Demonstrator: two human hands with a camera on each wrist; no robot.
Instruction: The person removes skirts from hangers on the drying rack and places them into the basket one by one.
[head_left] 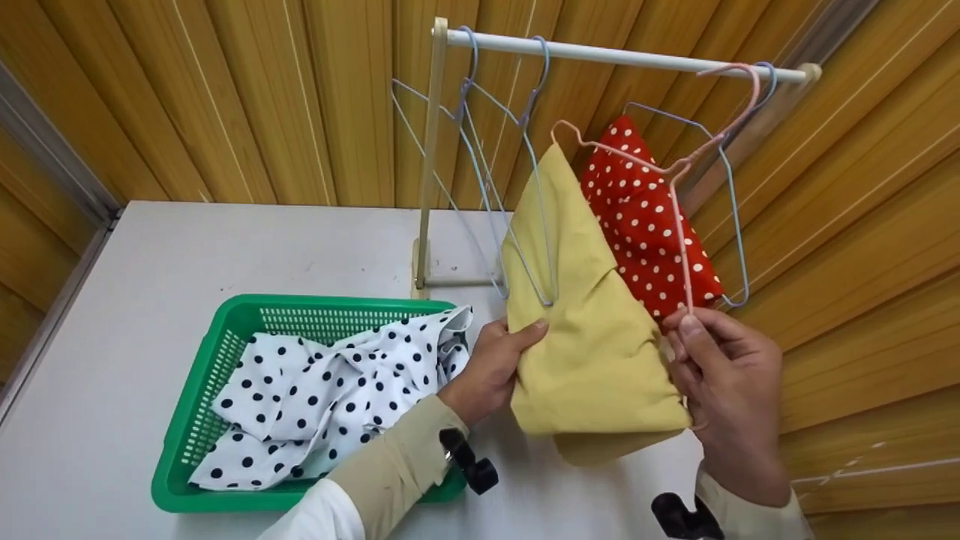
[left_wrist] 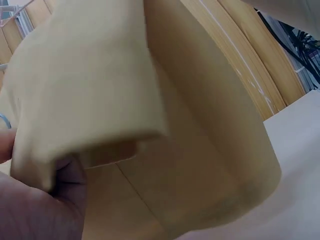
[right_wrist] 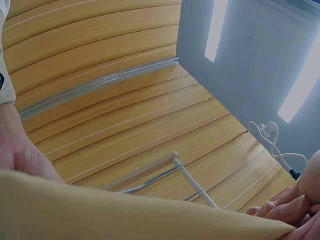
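Observation:
A yellow cloth (head_left: 585,337) hangs folded over a pink wire hanger (head_left: 681,232) in front of the rack. My left hand (head_left: 487,371) grips the cloth's left edge, thumb on its front face. At the right, my right hand (head_left: 735,390) pinches the hanger's side wire beside the cloth's lower right edge. The hanger's hook is near the rack's rail; whether it touches cannot be told. In the left wrist view the cloth (left_wrist: 90,90) fills most of the picture, its layers hanging apart. In the right wrist view the cloth (right_wrist: 125,215) stretches between both hands.
A rack with a white rail (head_left: 600,52) carries bare blue hangers (head_left: 536,150) at left. Behind the yellow cloth, a red dotted cloth (head_left: 637,210) hangs on another blue hanger (head_left: 739,232). A green basket (head_left: 176,450) with a white dotted cloth (head_left: 330,397) stands on the white table (head_left: 150,300).

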